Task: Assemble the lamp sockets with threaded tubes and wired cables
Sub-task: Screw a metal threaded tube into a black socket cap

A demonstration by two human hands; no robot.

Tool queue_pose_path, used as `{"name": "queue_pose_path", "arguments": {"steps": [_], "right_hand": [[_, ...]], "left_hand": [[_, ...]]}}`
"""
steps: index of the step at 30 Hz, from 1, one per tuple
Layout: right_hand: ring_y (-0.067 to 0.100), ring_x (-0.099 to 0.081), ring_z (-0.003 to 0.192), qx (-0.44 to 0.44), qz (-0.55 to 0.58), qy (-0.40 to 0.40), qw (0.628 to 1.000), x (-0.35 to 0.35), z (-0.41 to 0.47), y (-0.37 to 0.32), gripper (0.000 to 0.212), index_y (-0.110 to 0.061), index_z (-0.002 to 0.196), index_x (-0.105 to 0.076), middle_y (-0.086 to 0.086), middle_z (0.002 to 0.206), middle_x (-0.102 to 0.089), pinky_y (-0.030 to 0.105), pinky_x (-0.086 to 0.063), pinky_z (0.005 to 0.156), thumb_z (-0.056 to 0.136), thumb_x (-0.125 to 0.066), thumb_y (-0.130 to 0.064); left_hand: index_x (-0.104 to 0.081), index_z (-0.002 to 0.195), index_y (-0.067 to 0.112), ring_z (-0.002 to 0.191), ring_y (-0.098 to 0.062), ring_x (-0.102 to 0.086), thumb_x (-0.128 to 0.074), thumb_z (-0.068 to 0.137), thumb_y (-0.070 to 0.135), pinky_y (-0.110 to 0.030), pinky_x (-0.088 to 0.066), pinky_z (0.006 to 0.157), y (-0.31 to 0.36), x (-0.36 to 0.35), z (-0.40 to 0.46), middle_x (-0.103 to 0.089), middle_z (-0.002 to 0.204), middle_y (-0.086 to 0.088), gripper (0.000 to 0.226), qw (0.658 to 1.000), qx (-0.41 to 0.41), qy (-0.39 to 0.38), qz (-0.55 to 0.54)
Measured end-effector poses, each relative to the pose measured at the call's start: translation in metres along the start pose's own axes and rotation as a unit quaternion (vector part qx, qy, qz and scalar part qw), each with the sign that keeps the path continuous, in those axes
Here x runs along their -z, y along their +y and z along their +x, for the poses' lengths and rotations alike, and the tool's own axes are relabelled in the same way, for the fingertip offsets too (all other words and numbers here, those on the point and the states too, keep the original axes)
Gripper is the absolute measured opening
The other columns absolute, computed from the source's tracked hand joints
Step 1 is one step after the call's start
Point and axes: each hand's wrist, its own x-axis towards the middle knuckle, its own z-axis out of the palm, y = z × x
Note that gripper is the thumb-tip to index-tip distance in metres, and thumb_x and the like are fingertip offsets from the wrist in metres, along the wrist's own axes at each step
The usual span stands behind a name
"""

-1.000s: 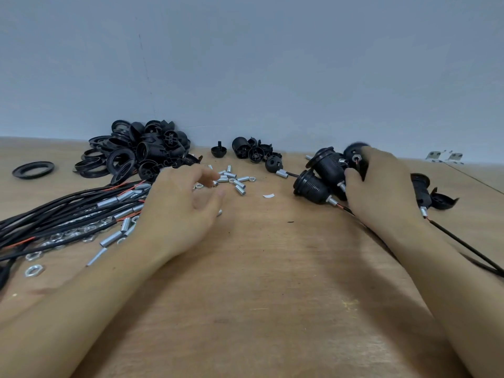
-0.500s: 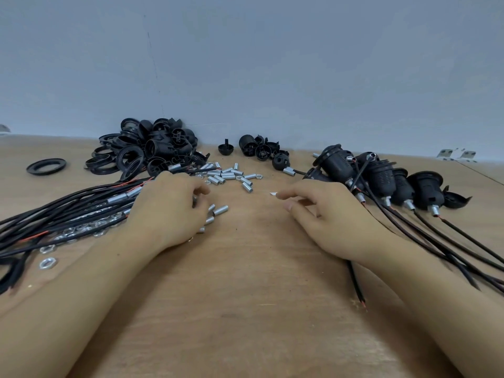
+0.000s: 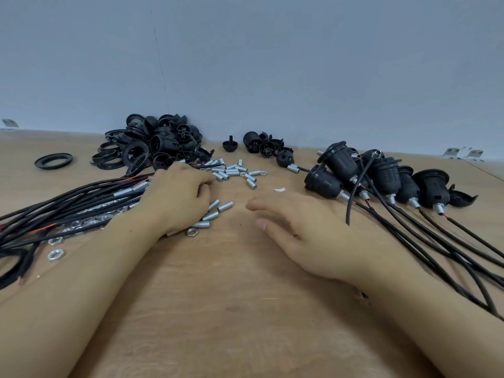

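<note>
Head view: your left hand (image 3: 174,197) curls over loose threaded tubes (image 3: 218,207), grip unclear; your right hand (image 3: 305,230) lies relaxed, empty. Tubes look light, hard and rolly; pinch one mid-length. Cables (image 3: 68,203) left, floppy.

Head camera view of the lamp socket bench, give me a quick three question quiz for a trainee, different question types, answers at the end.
1. True or false: the right hand is gripping a finished socket.
2. Multiple choice: the loose threaded tubes lie (A) between the pile of black socket parts and the finished sockets, (B) on the lone black ring, (C) under the right forearm.
3. Fill in: the left hand rests beside the bundle of black ____.

Key: 1 false, its fingers are extended above the table; 2 A; 3 cables.
</note>
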Motion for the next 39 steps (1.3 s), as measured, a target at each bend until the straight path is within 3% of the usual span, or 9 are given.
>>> {"name": "queue_pose_path", "arguments": {"steps": [4, 6, 10, 14, 20, 28, 32, 36, 39], "right_hand": [[0.005, -0.029, 0.137, 0.041, -0.001, -0.025, 0.999, -0.013, 0.005, -0.007, 0.044, -0.016, 0.146, -0.043, -0.004, 0.152, -0.041, 0.001, -0.009, 0.105, 0.102, -0.047, -0.02], [0.006, -0.021, 0.144, 0.059, -0.01, -0.033, 0.998, -0.017, 0.01, -0.009, 0.048, -0.014, 0.149, -0.036, -0.003, 0.157, -0.032, 0.007, -0.006, 0.113, 0.103, -0.045, -0.018], [0.014, -0.017, 0.148, 0.06, -0.039, -0.074, 0.995, -0.025, 0.014, -0.004, 0.047, -0.015, 0.15, -0.036, -0.003, 0.159, -0.029, 0.033, -0.019, 0.119, 0.103, -0.04, -0.014], [0.018, -0.043, 0.126, 0.058, -0.046, -0.034, 0.997, -0.023, 0.017, -0.001, 0.035, -0.01, 0.128, -0.057, 0.002, 0.13, -0.058, 0.037, -0.038, 0.103, 0.096, -0.046, -0.004], [0.016, -0.036, 0.137, 0.07, -0.044, -0.025, 0.996, -0.026, 0.018, 0.0, 0.042, -0.01, 0.137, -0.052, -0.001, 0.148, -0.047, 0.038, -0.034, 0.111, 0.097, -0.046, -0.004], [0.02, -0.051, 0.103, 0.061, -0.043, 0.031, 0.997, -0.023, 0.017, 0.001, 0.032, -0.021, 0.124, -0.059, -0.018, 0.12, -0.049, 0.044, -0.047, 0.086, 0.094, -0.053, -0.009], [0.021, -0.049, 0.106, 0.046, -0.086, -0.012, 0.995, -0.023, 0.02, 0.001, 0.024, -0.021, 0.122, -0.059, -0.009, 0.12, -0.049, 0.044, -0.047, 0.085, 0.099, -0.051, -0.021], [0.018, -0.05, 0.106, 0.023, -0.07, 0.003, 0.997, -0.015, 0.019, 0.0, 0.015, -0.018, 0.101, -0.069, -0.005, 0.106, -0.059, 0.041, -0.043, 0.089, 0.096, -0.058, -0.028], [0.015, -0.053, 0.096, -0.02, -0.051, 0.057, 0.997, -0.009, 0.018, 0.003, 0.011, -0.02, 0.097, -0.062, -0.006, 0.096, -0.06, 0.038, -0.045, 0.084, 0.096, -0.057, -0.03]], "left_hand": [[-0.074, 0.104, 0.033, 0.111, -0.02, -0.05, -0.053, 0.092, 0.023, -0.045, -0.04, 0.097, 0.003, 0.0, -0.001, -0.07, 0.093, 0.008, 0.026, 0.999, -0.008, 0.024, -0.025], [-0.077, 0.096, 0.035, 0.107, -0.018, -0.051, -0.061, 0.089, 0.03, -0.043, -0.041, 0.095, 0.006, 0.001, -0.001, -0.07, 0.089, 0.01, 0.018, 0.998, -0.019, 0.044, -0.028], [-0.078, 0.088, 0.03, 0.09, -0.011, -0.061, -0.07, 0.085, 0.031, -0.037, -0.05, 0.085, 0.012, 0.0, 0.001, -0.073, 0.083, 0.011, 0.009, 0.995, -0.012, 0.03, -0.09], [-0.079, 0.088, 0.03, 0.084, -0.01, -0.065, -0.073, 0.085, 0.033, -0.034, -0.051, 0.082, 0.015, 0.001, 0.001, -0.075, 0.085, 0.009, 0.008, 0.993, -0.026, 0.006, -0.116], [-0.079, 0.091, 0.032, 0.093, -0.01, -0.063, -0.07, 0.085, 0.019, -0.035, -0.051, 0.089, 0.022, 0.004, -0.001, -0.076, 0.093, 0.009, 0.017, 0.991, -0.049, -0.028, -0.125], [-0.076, 0.09, 0.023, 0.073, 0.002, -0.064, -0.074, 0.083, 0.014, -0.014, -0.049, 0.069, 0.024, 0.002, -0.004, -0.071, 0.08, 0.015, 0.012, 0.989, -0.021, 0.034, -0.142], [-0.077, 0.086, 0.02, 0.072, 0.008, -0.065, -0.071, 0.081, 0.007, -0.005, -0.047, 0.065, 0.027, 0.002, -0.004, -0.07, 0.078, 0.018, 0.014, 0.969, 0.012, 0.101, -0.225], [-0.076, 0.084, 0.023, 0.072, -0.002, -0.069, -0.074, 0.082, 0.008, -0.014, -0.053, 0.06, 0.03, 0.001, -0.006, -0.073, 0.075, 0.008, 0.016, 0.945, 0.049, 0.102, -0.307], [-0.077, 0.086, 0.019, 0.082, -0.014, -0.074, -0.079, 0.08, 0.005, -0.028, -0.061, 0.076, 0.033, 0.008, -0.006, -0.077, 0.086, 0.001, 0.015, 0.889, 0.063, 0.086, -0.445]]}}
